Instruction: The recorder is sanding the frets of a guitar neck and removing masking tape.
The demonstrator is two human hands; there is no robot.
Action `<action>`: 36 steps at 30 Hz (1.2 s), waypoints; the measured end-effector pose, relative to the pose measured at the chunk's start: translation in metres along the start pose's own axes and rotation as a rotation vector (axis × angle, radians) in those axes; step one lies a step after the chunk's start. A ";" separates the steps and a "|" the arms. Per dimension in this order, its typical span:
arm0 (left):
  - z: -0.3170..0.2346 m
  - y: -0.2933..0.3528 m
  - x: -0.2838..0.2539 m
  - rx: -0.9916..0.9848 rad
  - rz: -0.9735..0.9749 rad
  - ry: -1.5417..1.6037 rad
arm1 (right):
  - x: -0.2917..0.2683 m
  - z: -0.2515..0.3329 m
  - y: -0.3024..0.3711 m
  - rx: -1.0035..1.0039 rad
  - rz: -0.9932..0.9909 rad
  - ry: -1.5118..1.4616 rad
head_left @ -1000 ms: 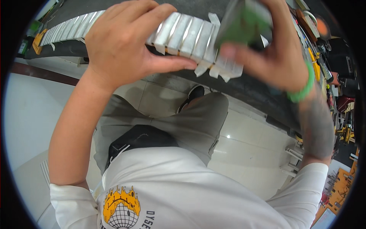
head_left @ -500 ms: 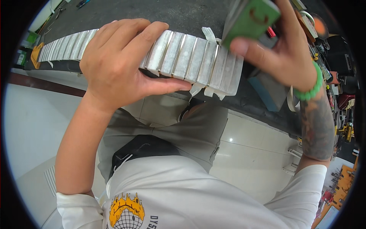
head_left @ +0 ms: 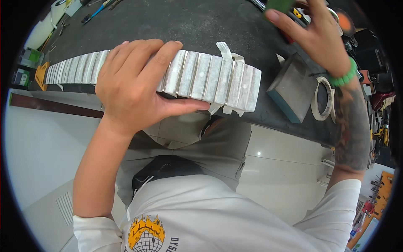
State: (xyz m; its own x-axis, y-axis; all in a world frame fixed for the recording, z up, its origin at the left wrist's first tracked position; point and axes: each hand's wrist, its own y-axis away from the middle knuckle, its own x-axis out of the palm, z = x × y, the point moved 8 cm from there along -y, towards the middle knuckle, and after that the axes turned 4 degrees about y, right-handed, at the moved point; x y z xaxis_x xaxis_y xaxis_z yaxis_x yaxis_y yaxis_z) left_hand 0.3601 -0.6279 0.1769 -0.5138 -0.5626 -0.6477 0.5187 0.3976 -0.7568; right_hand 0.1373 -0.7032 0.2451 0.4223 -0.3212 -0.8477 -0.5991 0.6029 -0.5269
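Observation:
A long row of whitish-grey metal bars (head_left: 202, 80), side by side, runs from the far left towards the middle near the bench edge. Bits of masking tape (head_left: 224, 49) stick out from its long sides near the right end. My left hand (head_left: 130, 84) is closed over the row, fingers across the top and far side, thumb along the near side. At the upper right, my right hand (head_left: 317, 40) grips a green block (head_left: 280, 5), blurred and partly cut off by the frame. It is off the bars.
On the dark bench (head_left: 180, 21), a grey-topped block with blue sides (head_left: 294, 86) lies right of the bars, beside a tape roll (head_left: 322, 98). A yellow-orange piece (head_left: 41, 75) stands at the row's left end. Tools crowd the right side; a blue-handled tool (head_left: 94, 12) lies far left.
My right hand has lifted the green block off the right end of the bars and moved it away, up and to the right. The left hand keeps its grip on the row.

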 end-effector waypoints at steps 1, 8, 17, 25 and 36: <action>0.003 0.002 -0.001 0.001 0.001 0.002 | -0.005 0.012 0.003 0.180 0.078 0.194; -0.004 -0.012 -0.001 -0.036 0.066 0.030 | -0.031 0.011 0.053 0.283 0.237 0.493; 0.003 0.000 0.000 -0.055 0.019 0.052 | -0.009 0.035 0.068 0.293 0.526 0.029; 0.005 0.003 -0.002 -0.091 0.013 0.065 | 0.017 0.060 0.020 -0.061 0.168 -0.272; -0.004 -0.006 -0.007 -0.074 -0.014 0.036 | 0.036 0.029 0.025 0.077 0.040 -0.398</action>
State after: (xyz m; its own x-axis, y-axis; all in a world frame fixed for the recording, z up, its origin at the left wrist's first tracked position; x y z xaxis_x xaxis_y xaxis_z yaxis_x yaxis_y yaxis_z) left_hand 0.3578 -0.6229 0.1858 -0.5457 -0.5420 -0.6391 0.4601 0.4436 -0.7691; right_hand 0.1577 -0.6784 0.2037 0.6390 0.0020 -0.7692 -0.5739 0.6671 -0.4750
